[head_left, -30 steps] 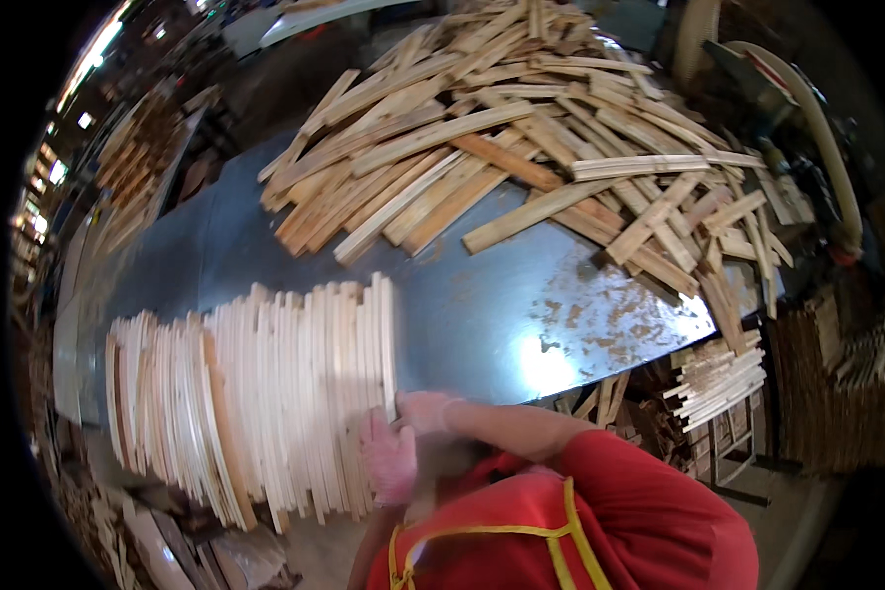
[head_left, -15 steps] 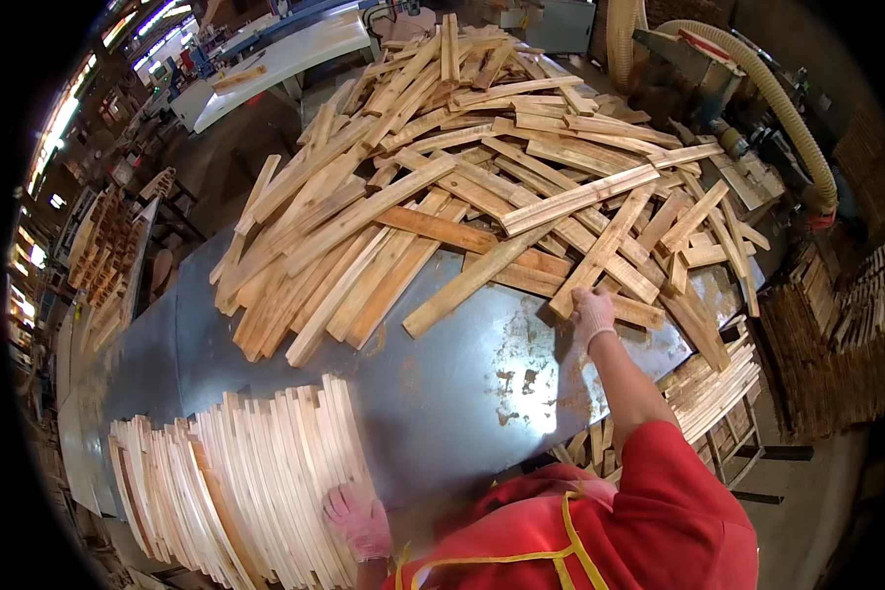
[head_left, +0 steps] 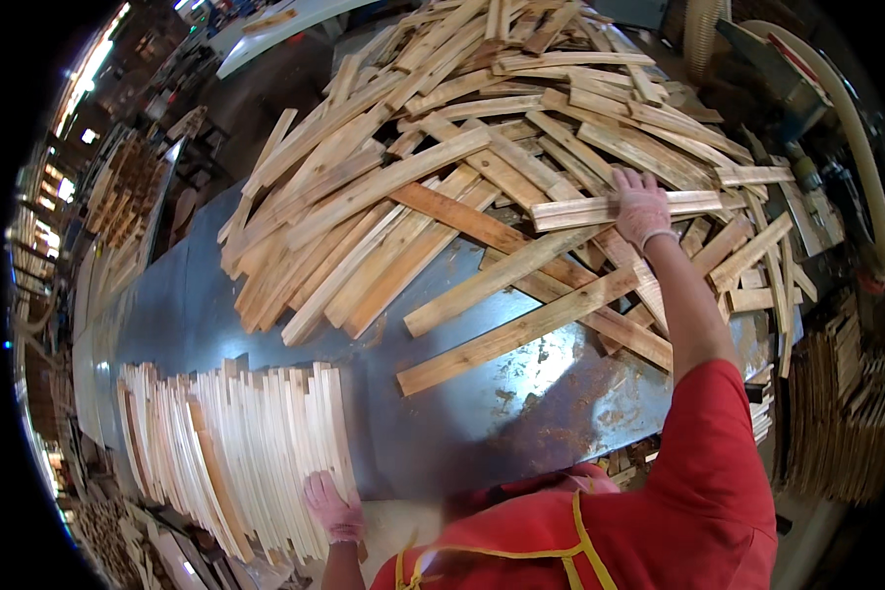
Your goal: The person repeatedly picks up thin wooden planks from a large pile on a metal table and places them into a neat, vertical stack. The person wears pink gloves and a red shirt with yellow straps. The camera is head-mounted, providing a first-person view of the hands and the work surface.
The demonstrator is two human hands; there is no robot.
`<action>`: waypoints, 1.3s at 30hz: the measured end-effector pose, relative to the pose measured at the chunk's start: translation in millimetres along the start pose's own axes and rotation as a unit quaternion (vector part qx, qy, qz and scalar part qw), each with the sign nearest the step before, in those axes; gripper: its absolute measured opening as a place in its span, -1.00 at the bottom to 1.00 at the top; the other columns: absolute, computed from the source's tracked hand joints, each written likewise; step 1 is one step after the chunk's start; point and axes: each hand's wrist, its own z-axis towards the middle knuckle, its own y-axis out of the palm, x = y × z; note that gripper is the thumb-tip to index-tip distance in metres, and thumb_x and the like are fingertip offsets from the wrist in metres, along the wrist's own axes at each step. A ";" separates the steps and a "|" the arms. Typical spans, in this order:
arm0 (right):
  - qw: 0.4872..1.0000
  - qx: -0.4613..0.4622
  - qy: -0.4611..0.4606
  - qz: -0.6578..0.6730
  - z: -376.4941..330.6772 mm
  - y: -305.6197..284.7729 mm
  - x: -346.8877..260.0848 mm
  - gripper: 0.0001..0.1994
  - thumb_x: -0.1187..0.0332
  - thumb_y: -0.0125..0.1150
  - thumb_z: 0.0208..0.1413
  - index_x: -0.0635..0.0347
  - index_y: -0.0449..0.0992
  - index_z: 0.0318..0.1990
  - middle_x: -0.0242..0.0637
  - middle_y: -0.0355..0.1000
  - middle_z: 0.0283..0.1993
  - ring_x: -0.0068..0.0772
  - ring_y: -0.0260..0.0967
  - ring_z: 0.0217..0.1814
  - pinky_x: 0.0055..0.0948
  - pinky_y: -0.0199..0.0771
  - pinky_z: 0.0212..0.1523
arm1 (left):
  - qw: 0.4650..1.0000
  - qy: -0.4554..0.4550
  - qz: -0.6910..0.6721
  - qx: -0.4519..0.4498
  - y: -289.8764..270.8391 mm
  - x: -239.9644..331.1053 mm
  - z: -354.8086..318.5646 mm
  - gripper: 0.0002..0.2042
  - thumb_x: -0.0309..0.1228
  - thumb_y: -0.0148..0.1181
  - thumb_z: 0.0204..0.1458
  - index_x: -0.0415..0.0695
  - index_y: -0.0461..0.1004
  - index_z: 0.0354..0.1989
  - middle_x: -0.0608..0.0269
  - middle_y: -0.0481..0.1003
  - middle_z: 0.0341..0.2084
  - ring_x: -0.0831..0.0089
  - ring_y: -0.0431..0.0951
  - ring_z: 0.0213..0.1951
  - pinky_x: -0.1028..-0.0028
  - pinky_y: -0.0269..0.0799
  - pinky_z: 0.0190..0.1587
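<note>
My right hand (head_left: 642, 206), in a pale glove, is reached out over a heap of loose wooden strips. Its fingers close over a light wooden strip (head_left: 564, 213) lying across the top of the heap. My left hand (head_left: 331, 506), gloved too, lies with fingers stretched out on the right end of a row of wooden strips (head_left: 265, 423) packed side by side. Between the two hands, a knotty wooden strip (head_left: 492, 344) slants out of the heap onto the metal table (head_left: 393, 433).
The heap of wooden strips (head_left: 364, 226) covers the table's far part. Dark stacks of wood (head_left: 846, 423) stand beyond the right edge. A ribbed hose (head_left: 860, 147) and machinery are at the far right. More stacked wood pieces (head_left: 133, 197) sit at the far left.
My right hand has moved from the heap's near edge farther in, onto another strip. The knotty strip now lies turned, nearer to me on the table. My left hand remains on the row.
</note>
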 end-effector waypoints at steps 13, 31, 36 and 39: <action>0.912 -0.193 -0.358 0.053 -45.4 -8.2 -175.6 -0.25 0.11 0.46 0.05 -0.08 0.36 0.44 -0.14 0.54 0.15 -0.04 0.46 0.29 -0.12 0.35 0.40 | 0.996 -0.060 -0.030 -0.063 -5.4 -1.6 -6.0 -0.14 -0.26 0.43 0.03 -0.15 0.17 0.53 -0.06 0.18 0.50 -0.13 0.05 0.57 -0.14 -0.06 0.57; 0.788 -0.415 -0.022 0.454 -275.7 -62.4 -280.8 0.27 -0.07 0.59 -0.11 0.27 -0.09 0.66 0.19 0.44 0.39 0.03 0.48 0.35 -0.29 0.44 0.40 | 0.997 -0.012 -0.063 -0.032 -35.2 1.7 3.7 -0.27 -0.10 0.37 0.03 -0.07 0.34 0.40 0.00 0.35 0.32 -0.03 0.28 0.42 -0.02 0.16 0.48; 0.642 -0.385 0.129 0.651 -378.0 -88.7 -434.4 0.09 0.15 0.52 0.09 0.39 -0.17 0.55 0.27 0.50 0.19 0.24 0.52 0.27 -0.09 0.48 0.32 | 0.979 -0.025 -0.185 -0.082 -38.8 17.2 49.8 -0.13 -0.04 0.40 0.01 -0.17 0.26 0.48 -0.06 0.35 0.37 0.04 0.27 0.44 0.08 0.16 0.48; 0.629 -0.569 -0.049 0.527 -396.4 -122.4 -469.8 -0.20 0.07 0.37 0.13 0.30 0.15 0.39 0.21 0.53 0.16 0.13 0.56 0.18 -0.10 0.53 0.25 | 0.988 -0.018 -0.129 -0.086 -44.5 55.8 71.4 -0.13 -0.04 0.38 0.04 -0.20 0.24 0.51 -0.07 0.29 0.44 0.02 0.25 0.47 0.02 0.14 0.49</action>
